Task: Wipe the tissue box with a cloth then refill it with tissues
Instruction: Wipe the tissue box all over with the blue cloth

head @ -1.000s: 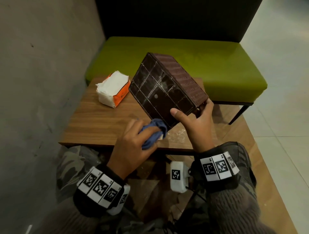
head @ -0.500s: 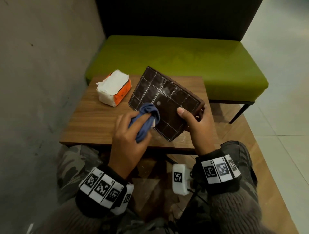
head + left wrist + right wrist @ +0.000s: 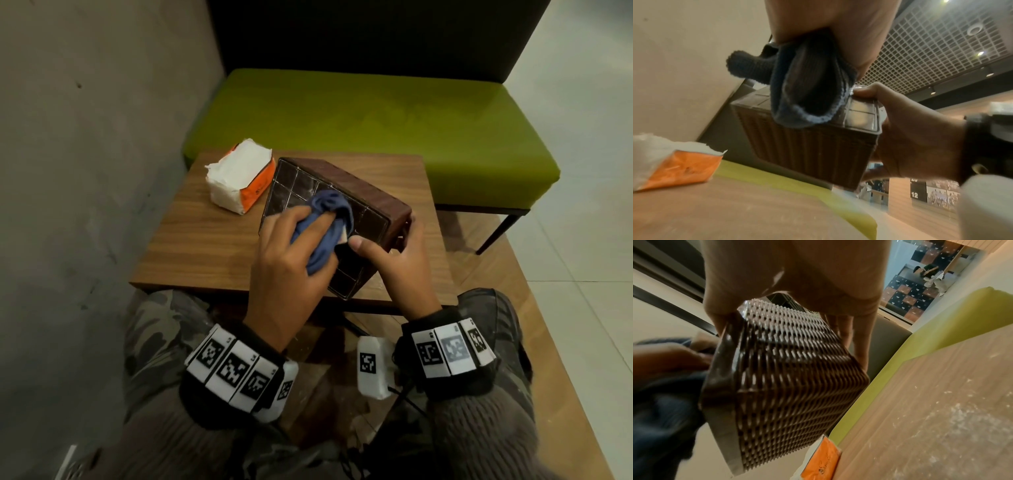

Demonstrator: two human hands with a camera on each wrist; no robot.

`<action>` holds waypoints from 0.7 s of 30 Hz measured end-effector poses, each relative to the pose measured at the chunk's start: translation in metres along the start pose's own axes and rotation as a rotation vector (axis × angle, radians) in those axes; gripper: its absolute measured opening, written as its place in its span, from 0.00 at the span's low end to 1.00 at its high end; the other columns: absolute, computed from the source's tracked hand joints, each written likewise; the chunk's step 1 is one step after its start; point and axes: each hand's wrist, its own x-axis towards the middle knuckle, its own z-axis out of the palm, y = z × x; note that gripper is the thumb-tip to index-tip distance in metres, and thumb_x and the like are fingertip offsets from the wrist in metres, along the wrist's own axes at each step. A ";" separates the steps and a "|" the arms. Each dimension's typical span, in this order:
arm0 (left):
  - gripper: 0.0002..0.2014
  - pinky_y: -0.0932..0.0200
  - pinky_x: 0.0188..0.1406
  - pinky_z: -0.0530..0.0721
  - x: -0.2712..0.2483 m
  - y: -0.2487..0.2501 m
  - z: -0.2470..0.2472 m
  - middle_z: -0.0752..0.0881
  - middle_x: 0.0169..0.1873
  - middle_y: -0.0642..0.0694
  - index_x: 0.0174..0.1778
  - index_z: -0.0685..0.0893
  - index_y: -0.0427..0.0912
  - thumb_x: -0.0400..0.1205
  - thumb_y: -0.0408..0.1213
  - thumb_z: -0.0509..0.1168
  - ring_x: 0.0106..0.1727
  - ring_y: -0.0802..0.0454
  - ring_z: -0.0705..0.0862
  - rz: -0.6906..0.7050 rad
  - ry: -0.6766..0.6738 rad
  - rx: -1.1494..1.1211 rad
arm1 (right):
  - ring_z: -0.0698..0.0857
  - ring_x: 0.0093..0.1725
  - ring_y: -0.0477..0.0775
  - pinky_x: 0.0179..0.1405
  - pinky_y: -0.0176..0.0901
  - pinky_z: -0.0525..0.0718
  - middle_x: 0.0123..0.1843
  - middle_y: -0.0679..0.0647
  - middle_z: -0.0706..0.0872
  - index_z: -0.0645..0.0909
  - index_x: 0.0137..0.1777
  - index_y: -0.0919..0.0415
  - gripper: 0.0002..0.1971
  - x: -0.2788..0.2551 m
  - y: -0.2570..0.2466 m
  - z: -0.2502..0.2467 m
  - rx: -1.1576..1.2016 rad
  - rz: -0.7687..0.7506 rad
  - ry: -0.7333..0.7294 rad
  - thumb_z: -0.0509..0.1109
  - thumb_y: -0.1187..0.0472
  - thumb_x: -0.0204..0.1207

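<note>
My right grip (image 3: 399,263) is clamped on the tissue box (image 3: 363,219), held tilted above the table (image 3: 205,246). My left grip (image 3: 287,260) clutches the blue cloth (image 3: 329,219), pressed against its gridded face. Tissue pack (image 3: 239,176) lies beside.

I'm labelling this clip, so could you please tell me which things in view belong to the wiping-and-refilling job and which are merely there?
Part of the job:
- brown woven tissue box, held by the right hand
- blue cloth, gripped by the left hand
- orange tissue pack

Merely there:
- wooden table
- green bench
</note>
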 end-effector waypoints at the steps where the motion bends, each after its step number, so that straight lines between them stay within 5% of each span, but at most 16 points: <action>1: 0.19 0.60 0.55 0.76 0.005 0.002 -0.001 0.81 0.56 0.38 0.62 0.83 0.37 0.76 0.37 0.64 0.57 0.44 0.76 0.009 0.016 0.008 | 0.84 0.52 0.31 0.53 0.36 0.83 0.55 0.40 0.84 0.69 0.64 0.50 0.37 -0.001 0.000 0.000 -0.003 -0.001 -0.005 0.82 0.50 0.55; 6: 0.17 0.64 0.55 0.73 -0.009 -0.005 -0.002 0.81 0.54 0.39 0.59 0.84 0.37 0.75 0.37 0.64 0.57 0.47 0.75 0.010 -0.009 0.024 | 0.83 0.49 0.25 0.46 0.23 0.80 0.53 0.39 0.82 0.69 0.64 0.51 0.34 -0.002 -0.001 -0.007 -0.009 -0.029 0.001 0.79 0.55 0.58; 10: 0.17 0.64 0.56 0.72 -0.010 -0.007 -0.002 0.82 0.54 0.40 0.59 0.84 0.37 0.76 0.37 0.64 0.57 0.46 0.75 -0.007 -0.027 0.005 | 0.84 0.52 0.30 0.51 0.32 0.83 0.56 0.42 0.83 0.68 0.65 0.52 0.38 -0.003 0.002 -0.004 0.014 0.012 -0.028 0.81 0.50 0.55; 14: 0.18 0.60 0.55 0.74 0.003 -0.004 -0.004 0.81 0.56 0.38 0.62 0.83 0.36 0.77 0.37 0.64 0.57 0.44 0.75 -0.006 0.035 0.011 | 0.84 0.49 0.28 0.45 0.25 0.81 0.53 0.42 0.84 0.69 0.64 0.52 0.36 -0.006 0.000 0.002 0.031 0.005 -0.059 0.81 0.55 0.56; 21: 0.18 0.66 0.56 0.70 -0.022 -0.015 -0.002 0.81 0.55 0.42 0.60 0.84 0.39 0.76 0.39 0.64 0.58 0.46 0.75 -0.045 -0.049 -0.001 | 0.86 0.51 0.33 0.48 0.36 0.84 0.53 0.43 0.85 0.70 0.61 0.47 0.37 -0.001 0.005 0.000 0.015 0.043 -0.029 0.79 0.43 0.50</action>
